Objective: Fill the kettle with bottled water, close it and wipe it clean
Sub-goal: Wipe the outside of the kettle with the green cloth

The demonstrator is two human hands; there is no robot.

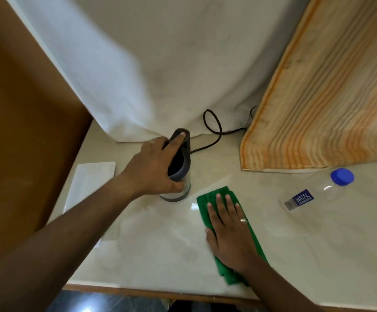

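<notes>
The kettle stands upright on the pale counter, toward the far middle, just in front of the white cloth that hangs behind it. I see its dark lid and handle from above and a lighter body below. My left hand is wrapped around its handle side, forefinger laid along the top and thumb down near the base, so that hand is grasping the kettle. A black cord loops away behind it to the right.

My right hand lies flat, fingers spread and extended, pressing on a green cloth spread on the counter to the near right of the kettle; the cloth is close to the kettle but not touching it.

Farther right, a clear water bottle with a blue cap lies on its side, well apart from the kettle. A white tray sits on the left, just beside my left wrist. A striped wooden panel leans at the far right.
</notes>
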